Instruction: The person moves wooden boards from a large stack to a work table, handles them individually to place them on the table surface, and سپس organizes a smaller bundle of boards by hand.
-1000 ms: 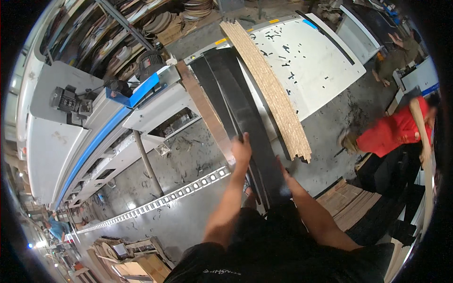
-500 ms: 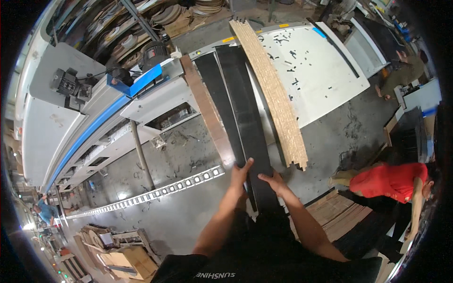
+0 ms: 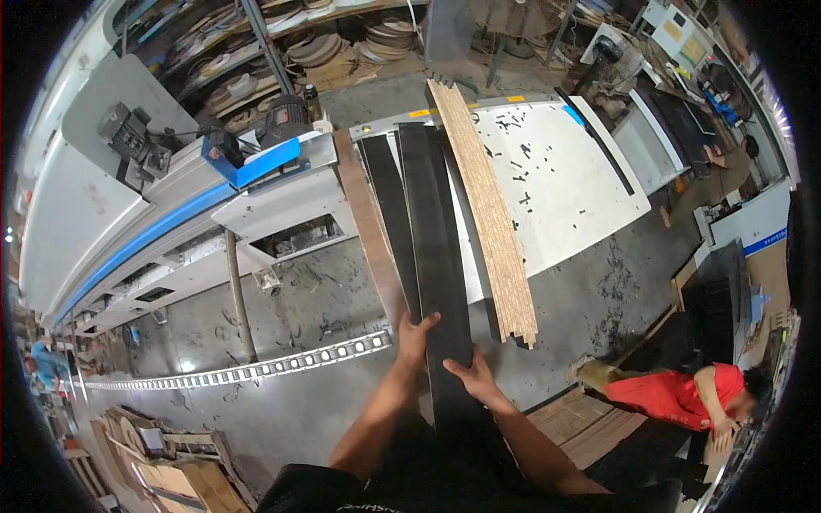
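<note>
My left hand (image 3: pixel 415 340) grips the left edge of a long black board (image 3: pixel 434 222), its thumb lying on top. On the opposite edge, slightly nearer to me, my right hand (image 3: pixel 475 376) holds the same board, thumb also on top. The board's near end runs down toward my body, and its far end is over the white table. Partly covered by it on the left is a second black board (image 3: pixel 385 201). A brown board (image 3: pixel 366 231) lies left of both. To the right rests a stack of light wood-grain strips (image 3: pixel 486 218).
Small black scraps lie on the white table (image 3: pixel 569 205). A machine with a blue guard (image 3: pixel 269 162) stands at left, above a long roller track (image 3: pixel 282 366). A person in a red shirt (image 3: pixel 676 395) bends at lower right beside stacked brown boards (image 3: pixel 590 427). Loaded shelves (image 3: pixel 333 26) line the back.
The held board now overlaps more of the black board on its left. Both hands keep their grip and appear lower in the picture as the view shifts. The red-shirted person's arms have moved.
</note>
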`<act>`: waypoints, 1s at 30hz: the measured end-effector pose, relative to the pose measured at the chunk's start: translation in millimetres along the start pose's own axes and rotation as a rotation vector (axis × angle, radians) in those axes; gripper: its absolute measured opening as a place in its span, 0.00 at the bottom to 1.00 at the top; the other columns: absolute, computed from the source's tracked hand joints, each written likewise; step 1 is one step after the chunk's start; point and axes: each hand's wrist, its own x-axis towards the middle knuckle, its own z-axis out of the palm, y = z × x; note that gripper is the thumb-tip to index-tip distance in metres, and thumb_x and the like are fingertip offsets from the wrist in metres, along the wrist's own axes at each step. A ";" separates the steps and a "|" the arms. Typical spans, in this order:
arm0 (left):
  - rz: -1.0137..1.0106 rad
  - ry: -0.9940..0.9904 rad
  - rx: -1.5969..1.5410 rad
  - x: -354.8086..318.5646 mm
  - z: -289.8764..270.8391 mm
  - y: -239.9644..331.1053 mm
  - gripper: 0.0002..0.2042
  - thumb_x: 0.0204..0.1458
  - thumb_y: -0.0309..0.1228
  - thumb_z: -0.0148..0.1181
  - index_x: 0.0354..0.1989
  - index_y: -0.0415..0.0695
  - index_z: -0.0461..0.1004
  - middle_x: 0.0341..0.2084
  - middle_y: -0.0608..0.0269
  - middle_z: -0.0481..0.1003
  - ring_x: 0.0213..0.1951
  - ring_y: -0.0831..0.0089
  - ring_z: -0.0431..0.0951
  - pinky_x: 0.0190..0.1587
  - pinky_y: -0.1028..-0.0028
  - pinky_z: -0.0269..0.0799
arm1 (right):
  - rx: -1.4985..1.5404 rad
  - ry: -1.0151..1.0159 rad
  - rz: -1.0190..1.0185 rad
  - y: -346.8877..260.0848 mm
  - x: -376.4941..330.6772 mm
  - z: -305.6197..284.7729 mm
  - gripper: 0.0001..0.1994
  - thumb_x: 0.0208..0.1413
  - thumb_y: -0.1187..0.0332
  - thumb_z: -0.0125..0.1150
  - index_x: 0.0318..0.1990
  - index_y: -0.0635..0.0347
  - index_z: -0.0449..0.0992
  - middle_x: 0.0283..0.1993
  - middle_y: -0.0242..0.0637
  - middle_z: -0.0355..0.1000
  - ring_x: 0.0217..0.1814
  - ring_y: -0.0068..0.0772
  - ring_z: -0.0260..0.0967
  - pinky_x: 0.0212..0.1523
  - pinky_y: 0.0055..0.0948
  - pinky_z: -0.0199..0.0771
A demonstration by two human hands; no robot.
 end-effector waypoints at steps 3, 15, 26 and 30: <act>0.020 -0.011 -0.040 -29.1 7.2 19.2 0.29 0.55 0.28 0.70 0.63 0.32 0.68 0.49 0.49 0.79 0.47 0.59 0.83 0.50 0.62 0.81 | 0.065 -0.030 0.018 -30.9 -24.8 12.6 0.39 0.60 0.60 0.76 0.69 0.71 0.60 0.64 0.48 0.71 0.65 0.39 0.70 0.66 0.40 0.72; 0.078 0.138 0.101 -25.7 13.6 0.5 0.25 0.54 0.19 0.70 0.60 0.34 0.69 0.48 0.52 0.79 0.48 0.63 0.81 0.54 0.64 0.78 | -0.016 -0.113 -0.016 22.2 -8.8 -18.6 0.38 0.61 0.61 0.75 0.69 0.71 0.60 0.62 0.44 0.71 0.64 0.35 0.69 0.66 0.38 0.69; 0.314 0.175 0.249 65.6 48.7 47.3 0.27 0.52 0.25 0.74 0.60 0.32 0.70 0.47 0.52 0.80 0.44 0.61 0.82 0.51 0.64 0.79 | 0.379 -0.331 0.043 -37.7 94.3 -25.5 0.39 0.64 0.54 0.71 0.73 0.67 0.60 0.65 0.41 0.70 0.66 0.33 0.68 0.67 0.35 0.69; 0.412 0.283 0.454 92.4 45.1 55.6 0.21 0.52 0.25 0.73 0.52 0.31 0.74 0.42 0.54 0.81 0.40 0.64 0.82 0.46 0.68 0.78 | 0.044 -0.425 0.255 -85.2 93.0 -44.3 0.51 0.62 0.37 0.65 0.77 0.69 0.54 0.71 0.55 0.66 0.71 0.48 0.67 0.71 0.40 0.66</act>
